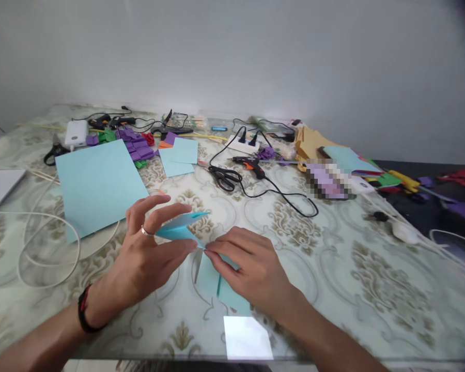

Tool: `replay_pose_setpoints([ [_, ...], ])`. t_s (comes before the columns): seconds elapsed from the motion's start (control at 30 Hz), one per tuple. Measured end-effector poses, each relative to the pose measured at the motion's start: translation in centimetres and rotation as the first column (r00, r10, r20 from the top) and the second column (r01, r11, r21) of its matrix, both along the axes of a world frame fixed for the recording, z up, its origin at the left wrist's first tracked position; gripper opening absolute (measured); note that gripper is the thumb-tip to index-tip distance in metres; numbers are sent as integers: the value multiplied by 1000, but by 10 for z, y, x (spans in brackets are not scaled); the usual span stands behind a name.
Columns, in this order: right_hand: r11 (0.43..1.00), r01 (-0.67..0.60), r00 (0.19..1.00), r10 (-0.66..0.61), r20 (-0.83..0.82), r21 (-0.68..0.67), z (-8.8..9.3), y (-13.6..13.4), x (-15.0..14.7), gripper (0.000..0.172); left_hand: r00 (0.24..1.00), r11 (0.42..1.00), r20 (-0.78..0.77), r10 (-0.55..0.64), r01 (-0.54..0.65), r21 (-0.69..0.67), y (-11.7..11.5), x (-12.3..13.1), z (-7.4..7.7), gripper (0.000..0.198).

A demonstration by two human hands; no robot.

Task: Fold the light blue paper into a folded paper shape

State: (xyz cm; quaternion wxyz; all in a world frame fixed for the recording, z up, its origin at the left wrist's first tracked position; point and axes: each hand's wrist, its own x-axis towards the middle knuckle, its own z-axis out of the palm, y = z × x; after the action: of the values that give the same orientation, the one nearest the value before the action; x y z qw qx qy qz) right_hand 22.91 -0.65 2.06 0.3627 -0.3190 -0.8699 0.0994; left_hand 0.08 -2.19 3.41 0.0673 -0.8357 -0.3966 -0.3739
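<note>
A folded piece of light blue paper [182, 232] is held a little above the table between my two hands. My left hand [147, 243], with a ring on one finger, has its thumb below the paper and its fingers curved over the top. My right hand [244, 258] pinches the paper's right-hand corner between thumb and fingers. Under my right hand lie light blue paper pieces [209, 279], partly hidden by it. Beyond my left hand rests a large light blue sheet [101, 186].
Black-handled scissors [225, 178] and a glue gun [250, 166] with its cord lie ahead. Behind them stands a white power strip [243, 144]. Purple paper pieces [135, 144] and small blue squares [184, 151] are at back left. A white cable [77, 253] loops at left.
</note>
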Motion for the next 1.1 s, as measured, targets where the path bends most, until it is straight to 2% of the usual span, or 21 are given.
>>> replay_pose_setpoints([
  [0.27,998,-47,999,47,9,29,-3,-4,-4,16,999,992,-13,-40,38,-120,-5,5,-3,15],
  [0.5,998,-58,998,58,5,6,2,-5,-5,19,997,992,0,-72,72,-105,-4,5,2,17],
  [0.67,1000,-28,999,27,-35,-13,10,-1,2,18,998,994,34,-43,46,-94,4,-7,10,17],
  [0.9,983,-20,995,2,-99,-182,14,6,14,17,999,996,23,-25,27,-85,17,-27,17,15],
  [1.1,934,-45,990,-6,-141,-354,12,8,16,16,999,987,36,-32,38,-156,17,-31,19,13],
])
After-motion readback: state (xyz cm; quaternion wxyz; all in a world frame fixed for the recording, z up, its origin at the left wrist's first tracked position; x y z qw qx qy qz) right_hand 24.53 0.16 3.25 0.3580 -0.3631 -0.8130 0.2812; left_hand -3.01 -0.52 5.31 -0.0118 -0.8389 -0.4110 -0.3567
